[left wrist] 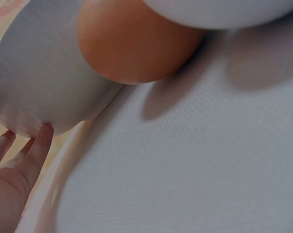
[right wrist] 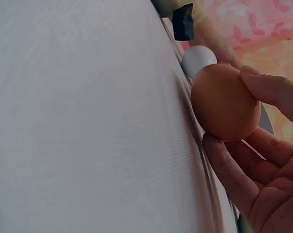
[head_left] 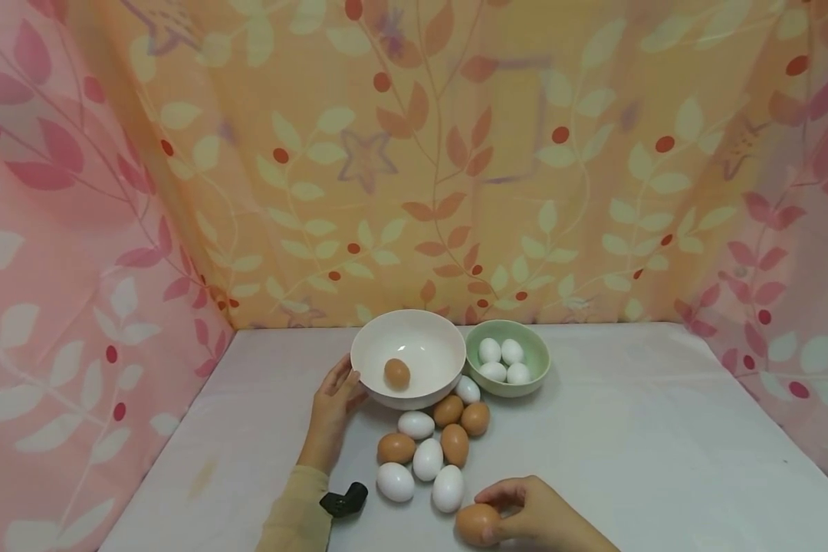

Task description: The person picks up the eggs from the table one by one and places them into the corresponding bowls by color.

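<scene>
My right hand (head_left: 534,512) pinches a brown egg (head_left: 478,524) between thumb and fingers near the table's front edge. In the right wrist view the same brown egg (right wrist: 226,103) sits at the fingertips. With fairly straight fingers, my left hand (head_left: 333,395) touches the left outer side of a large white bowl (head_left: 441,383); the left wrist view shows those fingers (left wrist: 42,141) against the bowl's wall. One brown egg (head_left: 396,373) lies inside that bowl. Touching its right side is a smaller green bowl (head_left: 540,360) holding several white eggs (head_left: 490,350).
Several loose brown and white eggs lie between the bowls and my right hand, among them a white egg (head_left: 448,489) and a brown egg (head_left: 396,448). A black wrist mount (head_left: 345,501) is on the left sleeve. Patterned cloth (head_left: 400,192) surrounds the white table (head_left: 628,429).
</scene>
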Motion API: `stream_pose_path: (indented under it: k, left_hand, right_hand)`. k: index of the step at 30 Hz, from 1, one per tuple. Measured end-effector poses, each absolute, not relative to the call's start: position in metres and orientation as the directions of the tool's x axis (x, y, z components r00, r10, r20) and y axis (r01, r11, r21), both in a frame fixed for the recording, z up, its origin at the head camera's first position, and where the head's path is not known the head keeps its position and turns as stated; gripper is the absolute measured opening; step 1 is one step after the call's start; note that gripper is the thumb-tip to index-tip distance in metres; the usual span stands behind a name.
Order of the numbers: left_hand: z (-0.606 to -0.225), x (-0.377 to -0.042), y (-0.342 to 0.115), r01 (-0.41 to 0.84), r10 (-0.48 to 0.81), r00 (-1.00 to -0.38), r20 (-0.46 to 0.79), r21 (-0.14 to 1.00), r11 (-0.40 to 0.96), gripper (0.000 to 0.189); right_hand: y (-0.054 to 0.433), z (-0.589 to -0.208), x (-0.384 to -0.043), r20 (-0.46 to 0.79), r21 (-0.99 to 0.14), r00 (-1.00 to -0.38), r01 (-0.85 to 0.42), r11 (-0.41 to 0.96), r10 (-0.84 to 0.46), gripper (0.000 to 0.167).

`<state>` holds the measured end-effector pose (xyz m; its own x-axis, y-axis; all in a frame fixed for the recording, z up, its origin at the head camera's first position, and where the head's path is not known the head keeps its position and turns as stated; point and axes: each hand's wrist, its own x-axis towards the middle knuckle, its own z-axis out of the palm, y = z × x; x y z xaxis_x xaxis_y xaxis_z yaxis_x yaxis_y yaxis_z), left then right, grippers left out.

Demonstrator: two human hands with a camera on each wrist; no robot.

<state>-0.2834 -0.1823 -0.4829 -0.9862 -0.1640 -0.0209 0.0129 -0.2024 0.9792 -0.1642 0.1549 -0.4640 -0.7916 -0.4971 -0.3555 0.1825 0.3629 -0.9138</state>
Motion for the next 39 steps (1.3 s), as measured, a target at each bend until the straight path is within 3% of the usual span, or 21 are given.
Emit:
stream_pose_path:
  k: [16,39]
  left_hand:
    - [-0.481,-0.282,-0.182,0.003,-0.174,-0.984,-0.031,0.981,-0.192,0.055]
    - [-0.48,-0.282,-0.18,0.005,-0.183,-0.983,-0.028,0.984,-0.18,0.059]
  right_hand:
    - [0.16,-0.443,-0.177,-0.156,-0.942,-0.854,-0.024,0.336,-0.497,0.04]
    - [0.143,-0.397,-0.234,-0.068,-0.959,-0.887,-0.068,0.275,-0.458,0.049]
